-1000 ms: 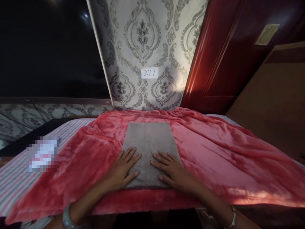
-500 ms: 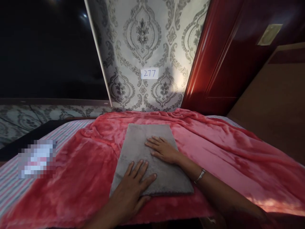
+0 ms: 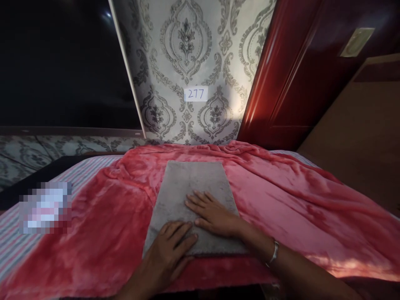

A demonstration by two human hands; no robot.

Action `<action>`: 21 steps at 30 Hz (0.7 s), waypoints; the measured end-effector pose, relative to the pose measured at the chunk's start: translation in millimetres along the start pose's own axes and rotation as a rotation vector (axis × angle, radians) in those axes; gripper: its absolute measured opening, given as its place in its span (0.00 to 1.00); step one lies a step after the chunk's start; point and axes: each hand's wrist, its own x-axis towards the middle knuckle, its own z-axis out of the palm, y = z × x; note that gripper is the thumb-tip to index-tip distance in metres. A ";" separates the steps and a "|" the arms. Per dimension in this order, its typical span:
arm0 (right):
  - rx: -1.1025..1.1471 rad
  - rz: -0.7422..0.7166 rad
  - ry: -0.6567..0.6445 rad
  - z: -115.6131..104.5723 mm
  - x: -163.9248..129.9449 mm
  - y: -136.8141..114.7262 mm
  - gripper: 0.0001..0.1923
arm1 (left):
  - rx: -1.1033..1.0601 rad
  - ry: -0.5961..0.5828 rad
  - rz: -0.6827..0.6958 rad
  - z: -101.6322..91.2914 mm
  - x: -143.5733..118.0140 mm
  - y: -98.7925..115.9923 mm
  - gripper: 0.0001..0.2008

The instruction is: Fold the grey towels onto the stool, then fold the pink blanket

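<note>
A folded grey towel (image 3: 193,196) lay flat in the middle of a pink plush blanket (image 3: 281,200) spread over a bed with a striped sheet (image 3: 18,246), its near edge close to the bed's front, as a person pressed both palms on its lower half. The left hand (image 3: 170,252) rested on the near left corner, fingers spread and flat, gripping nothing; the right hand (image 3: 212,214), a metal bangle (image 3: 274,253) on its wrist, lay just beside and slightly beyond it, fingers likewise splayed and pointing left across the cloth. Neither hand pinched or lifted any part of the fabric. The towel looked soft, light and limp, with a napped surface likely to cling to the fleece beneath rather than slide; it would probably sag if raised from one point, so the sensible hold appeared to be at two corners or along a folded edge. A paper label reading 277 (image 3: 196,94) was fixed to the patterned wallpaper (image 3: 187,50) behind, beside a red wooden door (image 3: 296,75), and a blurred-out item (image 3: 45,207) sat on the striped sheet at left
</note>
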 end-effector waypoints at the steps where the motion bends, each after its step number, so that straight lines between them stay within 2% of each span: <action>1: 0.036 -0.020 -0.010 2.2 -6.1 -6.2 0.34 | 0.011 0.016 0.002 0.1 1.0 0.7 0.20; 4: 0.145 -0.066 -0.004 4.8 -21.4 -15.9 0.31 | 0.029 0.016 0.016 0.2 5.6 1.3 0.22; 6: 0.227 -0.100 0.060 5.2 -29.0 -11.9 0.27 | 0.034 0.008 0.014 -0.8 7.4 2.0 0.23; 8: 0.295 -0.079 0.221 7.0 -36.6 0.5 0.23 | 0.025 0.028 -0.004 -3.4 5.6 5.4 0.22; 11: 0.348 0.141 0.587 15.1 -51.5 25.7 0.23 | -0.066 0.148 -0.099 -9.8 -5.1 18.2 0.18; 13: 0.438 0.313 0.776 23.1 -63.8 37.6 0.28 | -0.248 0.153 -0.254 -13.1 -15.3 30.9 0.09; 14: 0.525 0.374 0.832 27.1 -70.0 40.1 0.31 | -0.386 0.100 -0.377 -13.7 -20.2 37.6 0.08; 17: 0.892 0.484 0.902 36.6 -86.4 32.7 0.41 | -0.948 -0.158 -0.852 -10.7 -30.5 54.2 0.14; 18: 1.021 0.511 0.909 38.4 -90.5 26.5 0.43 | -1.140 -0.210 -0.993 -9.0 -31.8 57.6 0.19; 19: 1.139 0.532 0.903 39.5 -93.7 19.5 0.44 | -1.317 -0.227 -1.103 -7.6 -31.9 60.0 0.25; 21: 1.323 0.537 0.844 40.2 -97.6 5.6 0.43 | -1.595 -0.176 -1.243 -6.9 -29.2 62.2 0.32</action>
